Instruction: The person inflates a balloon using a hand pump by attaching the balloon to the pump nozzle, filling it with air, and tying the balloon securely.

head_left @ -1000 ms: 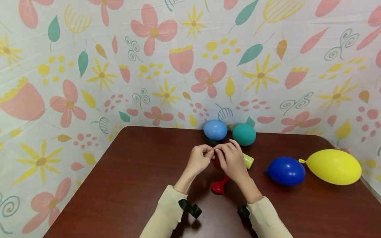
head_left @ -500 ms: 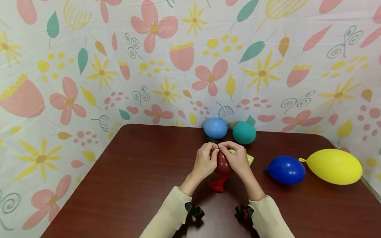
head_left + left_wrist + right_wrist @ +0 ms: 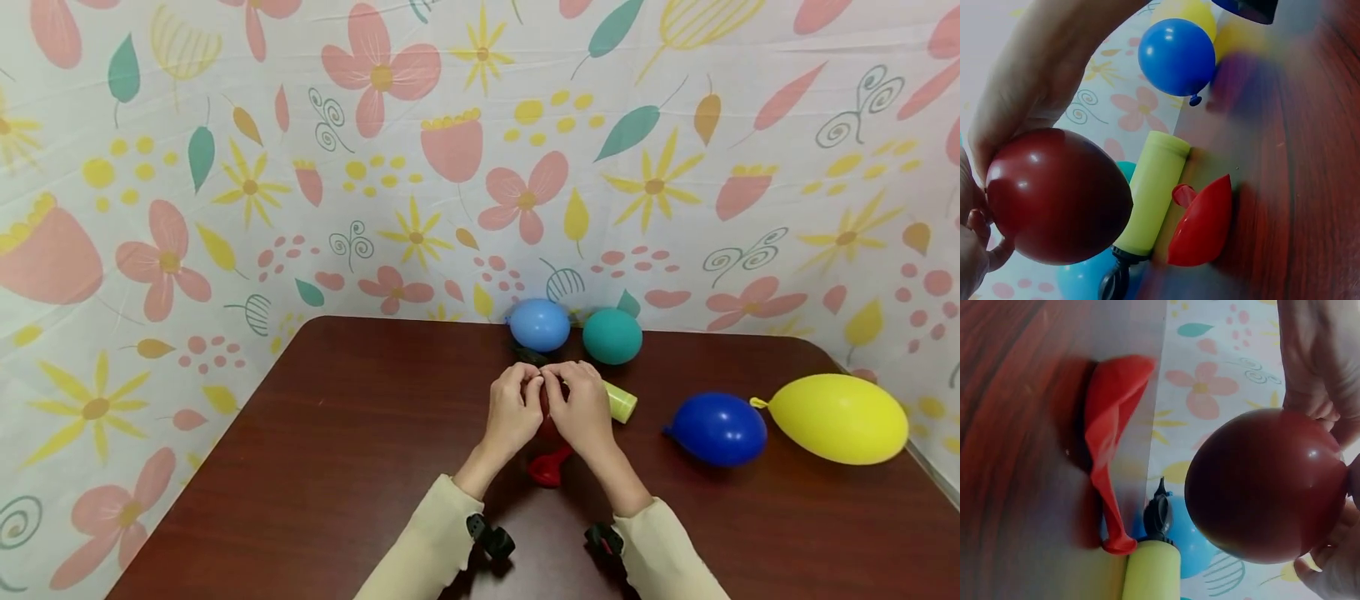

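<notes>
A dark red inflated balloon [image 3: 1060, 197] hangs beneath both hands, mostly hidden by them in the head view. My left hand [image 3: 514, 407] pinches the balloon's neck between thumb and fingers. Facing it, my right hand [image 3: 583, 410] pinches at the same neck, the two hands' fingertips meeting above the balloon. The neck itself is hidden by the fingers. On the table just below lies a limp red balloon [image 3: 549, 468], uninflated. Behind the right hand lies a yellow-green balloon pump [image 3: 621, 403], whose black nozzle end [image 3: 1159, 512] shows in the right wrist view.
Light blue [image 3: 540, 325] and teal [image 3: 612, 337] inflated balloons sit at the table's back edge. To the right lie a dark blue balloon [image 3: 718, 429] and a big yellow one [image 3: 840, 419]. Flower-printed cloth [image 3: 450, 208] hangs behind the brown table [image 3: 337, 450].
Both hands stay at the balloon's neck as the fingers shift. The right hand's raised fingers have come down. The balloon swung into fuller view half a second ago and is mostly covered again.
</notes>
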Motion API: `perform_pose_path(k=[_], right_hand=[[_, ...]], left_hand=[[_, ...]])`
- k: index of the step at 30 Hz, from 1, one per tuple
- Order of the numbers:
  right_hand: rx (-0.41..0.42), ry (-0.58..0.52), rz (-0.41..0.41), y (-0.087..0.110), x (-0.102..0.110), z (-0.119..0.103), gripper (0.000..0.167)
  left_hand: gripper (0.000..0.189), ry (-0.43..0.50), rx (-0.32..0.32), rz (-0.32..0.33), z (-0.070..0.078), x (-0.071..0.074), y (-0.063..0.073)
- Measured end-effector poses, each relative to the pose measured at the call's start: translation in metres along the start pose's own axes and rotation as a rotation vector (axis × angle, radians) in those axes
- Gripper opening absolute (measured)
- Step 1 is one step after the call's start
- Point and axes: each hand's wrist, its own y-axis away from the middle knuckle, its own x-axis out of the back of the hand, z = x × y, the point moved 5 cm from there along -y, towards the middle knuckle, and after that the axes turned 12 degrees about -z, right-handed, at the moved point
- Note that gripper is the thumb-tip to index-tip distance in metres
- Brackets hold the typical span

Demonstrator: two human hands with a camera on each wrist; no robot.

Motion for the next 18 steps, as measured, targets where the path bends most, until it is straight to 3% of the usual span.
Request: perform_pose_path(k=[5,11,14,18], right_hand=[[0.063,-0.011,-0.024,0.001,-0.002,-0.004,0.008],[-0.007,-0.218,-0.130,-0.002,0.000,0.010,0.013],[-0.041,-0.267,-0.161,-0.003,0.001,0.018,0.013],[-0.001,-0.257,-0.158,-0.006,0.001,0.017,0.009]], left_hand=[[0.006,0.025,0.047,-0.002,-0.002,0.000,0.000],[0.007,0.073,0.069,-0.022,-0.005,0.001,-0.002],[0.008,0.137,0.104,-0.026,-0.009,0.000,-0.001],[0.010,0.263,0.178,-0.011,-0.014,-0.001,-0.001]])
